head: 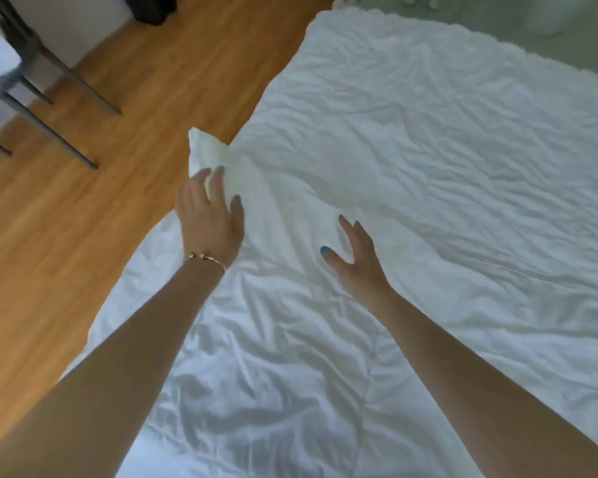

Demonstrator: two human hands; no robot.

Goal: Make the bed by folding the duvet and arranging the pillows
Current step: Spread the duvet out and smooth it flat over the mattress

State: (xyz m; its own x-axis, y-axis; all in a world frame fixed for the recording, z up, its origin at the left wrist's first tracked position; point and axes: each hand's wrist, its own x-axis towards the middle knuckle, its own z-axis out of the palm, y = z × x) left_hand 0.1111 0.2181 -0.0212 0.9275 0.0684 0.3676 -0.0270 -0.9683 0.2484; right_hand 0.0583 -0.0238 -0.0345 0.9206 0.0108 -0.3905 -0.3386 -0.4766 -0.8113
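A crumpled white duvet (411,139) covers the bed from the lower middle to the upper right. One corner of it (206,150) sticks up at the bed's left edge. My left hand (209,215) reaches to that corner with straight fingers that touch the fabric just below it. My right hand (356,257) lies flat with spread fingers on the duvet to the right of the left hand. No pillow is in view.
A wooden floor (125,160) runs along the left of the bed. Dark metal chair legs (66,108) stand on it at the upper left. A dark object (152,8) sits at the top by the wall.
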